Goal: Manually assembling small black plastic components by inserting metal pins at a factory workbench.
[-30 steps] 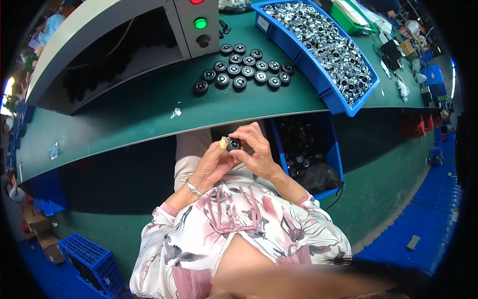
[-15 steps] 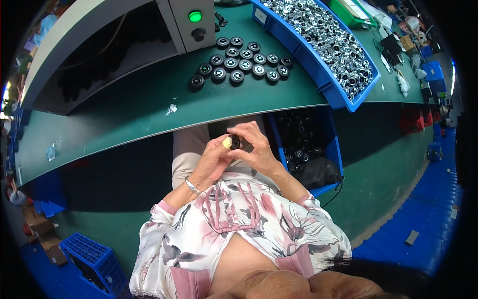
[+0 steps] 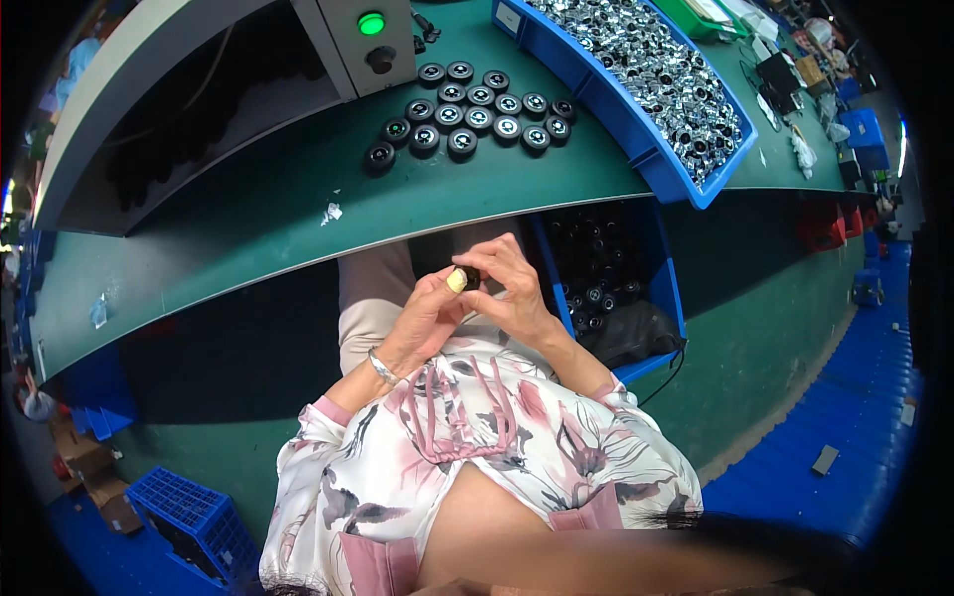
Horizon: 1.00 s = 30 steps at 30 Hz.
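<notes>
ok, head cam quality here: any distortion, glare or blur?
Head view: strong fisheye, the green workbench edge bows and the corners go black; glare sparkles on the shiny metal parts in the blue tray; the small black round part at the fingertips is sharp; the bottom edge is blurred.

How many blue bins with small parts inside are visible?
2: one bin on the green table, upper right, holds silver parts; one bin below the table edge holds black parts. Others may be hidden.

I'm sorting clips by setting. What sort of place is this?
Probably a factory assembly station: a green workbench with rows of small black round parts, a blue bin heaped with shiny metal pieces, and a control box with a lit green button.
</notes>
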### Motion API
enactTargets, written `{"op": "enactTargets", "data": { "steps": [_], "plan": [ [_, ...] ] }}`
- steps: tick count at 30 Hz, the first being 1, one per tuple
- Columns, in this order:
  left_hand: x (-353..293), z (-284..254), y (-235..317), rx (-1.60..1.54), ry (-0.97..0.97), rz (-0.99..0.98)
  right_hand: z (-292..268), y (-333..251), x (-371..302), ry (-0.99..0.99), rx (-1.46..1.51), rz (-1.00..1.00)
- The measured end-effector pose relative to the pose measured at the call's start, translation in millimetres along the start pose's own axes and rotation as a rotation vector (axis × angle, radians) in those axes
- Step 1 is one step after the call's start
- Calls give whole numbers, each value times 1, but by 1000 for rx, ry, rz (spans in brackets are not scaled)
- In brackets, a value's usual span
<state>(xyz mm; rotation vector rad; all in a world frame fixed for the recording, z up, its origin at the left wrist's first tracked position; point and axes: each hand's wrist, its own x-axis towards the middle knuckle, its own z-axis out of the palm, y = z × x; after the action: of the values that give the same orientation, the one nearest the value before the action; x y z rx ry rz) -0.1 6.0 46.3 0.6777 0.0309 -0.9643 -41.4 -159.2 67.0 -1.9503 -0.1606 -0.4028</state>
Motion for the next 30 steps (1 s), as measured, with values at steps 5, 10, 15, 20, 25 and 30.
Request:
{"op": "enactTargets", "data": {
  "steps": [5, 10, 15, 20, 25, 30],
  "plan": [
    [-2, 13, 5, -69, 52, -44, -2, 4, -2, 5, -48, -41],
    [2, 3, 2, 116, 22, 37, 0, -7, -3, -2, 0, 38],
    [1, 5, 0, 111, -23, 47, -8, -1, -6, 34, -40, 9],
    [-2, 7, 0, 217, 40, 79, -2, 11, -16, 42, 95, 106],
    [-3, 17, 0, 243, 32, 108, -2, 24, -25, 82, 533, 327],
    [-4, 17, 4, 387, 13, 77, -9, 26, -31, 118, 1084, 513]
  ]
}}
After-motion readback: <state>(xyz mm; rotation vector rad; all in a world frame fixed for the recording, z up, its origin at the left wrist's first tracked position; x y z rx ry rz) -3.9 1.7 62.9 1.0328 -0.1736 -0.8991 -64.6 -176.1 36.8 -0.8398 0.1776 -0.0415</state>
